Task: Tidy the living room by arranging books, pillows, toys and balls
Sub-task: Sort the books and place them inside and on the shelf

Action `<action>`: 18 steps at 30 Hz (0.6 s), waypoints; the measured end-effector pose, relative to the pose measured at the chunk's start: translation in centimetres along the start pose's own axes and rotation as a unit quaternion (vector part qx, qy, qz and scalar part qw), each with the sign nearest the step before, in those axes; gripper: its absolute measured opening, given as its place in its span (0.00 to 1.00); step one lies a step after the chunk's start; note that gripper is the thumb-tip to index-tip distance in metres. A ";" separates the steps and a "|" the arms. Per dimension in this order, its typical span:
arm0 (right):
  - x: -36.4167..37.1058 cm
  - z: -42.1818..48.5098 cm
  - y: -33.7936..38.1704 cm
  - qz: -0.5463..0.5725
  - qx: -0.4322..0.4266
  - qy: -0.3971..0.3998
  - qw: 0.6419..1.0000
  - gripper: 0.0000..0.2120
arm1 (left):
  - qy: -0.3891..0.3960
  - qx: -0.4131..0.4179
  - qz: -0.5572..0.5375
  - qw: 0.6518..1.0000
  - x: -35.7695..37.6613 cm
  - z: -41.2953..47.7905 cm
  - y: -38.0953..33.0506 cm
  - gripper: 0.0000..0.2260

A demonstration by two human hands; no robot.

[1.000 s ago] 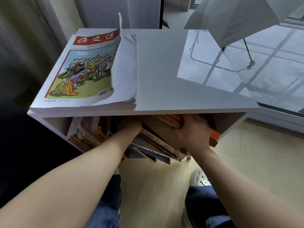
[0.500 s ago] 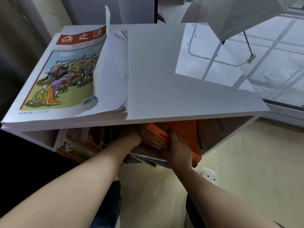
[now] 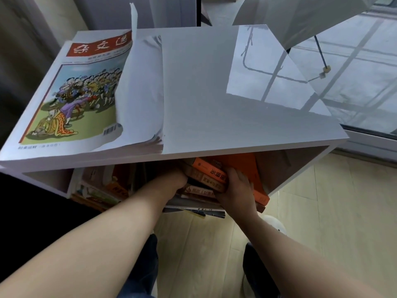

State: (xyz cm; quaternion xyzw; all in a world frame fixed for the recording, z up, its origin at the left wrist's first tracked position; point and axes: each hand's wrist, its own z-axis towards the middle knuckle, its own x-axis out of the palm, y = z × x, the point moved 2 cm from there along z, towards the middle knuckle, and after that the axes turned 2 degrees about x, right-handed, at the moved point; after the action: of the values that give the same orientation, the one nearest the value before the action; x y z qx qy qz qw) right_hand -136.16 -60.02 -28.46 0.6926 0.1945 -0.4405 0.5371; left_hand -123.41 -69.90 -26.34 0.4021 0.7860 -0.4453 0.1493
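A white shelf cabinet [image 3: 247, 117] stands in front of me, its open compartment packed with books. An orange book [image 3: 242, 166] leans on top of several brown and orange books [image 3: 206, 181] at the middle right of the compartment. My right hand [image 3: 235, 190] grips the orange book at its spine, fingers curled over the edge. My left hand [image 3: 173, 182] reaches in just left of that pile and grips its side; the fingertips are hidden behind the books. More books [image 3: 96, 190] stand at the compartment's left.
A thick magazine pile [image 3: 86, 93] with a cartoon cover lies on the cabinet's top left, its pages curling up. Thin books [image 3: 193, 209] stick out under the pile. An open white umbrella [image 3: 300, 16] hangs at the upper right beside a window. My knees are below, over beige floor.
My right hand moved left and inward, bringing the orange book up against the leaning pile. My left hand stayed inside the compartment at the pile's left side.
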 end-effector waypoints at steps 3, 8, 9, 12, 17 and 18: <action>-0.2 0.1 0.0 0.005 0.014 0.002 1.000 0.21 | 0.050 -0.082 -0.111 0.989 1.1 -0.7 0.3 0.08; -0.4 0.0 -0.1 0.010 0.013 0.012 1.000 0.22 | -0.009 -0.055 -0.065 0.996 2.3 0.6 1.1 0.09; -0.4 0.0 -0.2 0.014 0.015 0.012 1.000 0.22 | -0.021 -0.046 -0.026 0.998 2.3 0.7 1.1 0.09; -0.7 0.0 -0.2 0.022 0.018 0.009 1.000 0.22 | -0.028 -0.053 0.034 0.998 3.5 0.7 0.8 0.16; -1.0 -0.1 -0.6 0.043 0.019 0.003 0.999 0.22 | -0.072 -0.122 -0.141 0.980 4.4 0.4 0.5 0.16; -1.0 -0.1 -0.7 0.047 0.019 0.005 0.999 0.22 | -0.085 -0.121 -0.182 0.972 4.1 0.7 0.7 0.16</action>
State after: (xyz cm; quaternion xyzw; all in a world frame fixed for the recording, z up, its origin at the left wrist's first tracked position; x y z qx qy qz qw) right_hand -137.19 -59.44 -28.02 0.7132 0.1561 -0.4145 0.5433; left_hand -125.53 -68.24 -29.52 0.1918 0.8782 -0.3996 0.1796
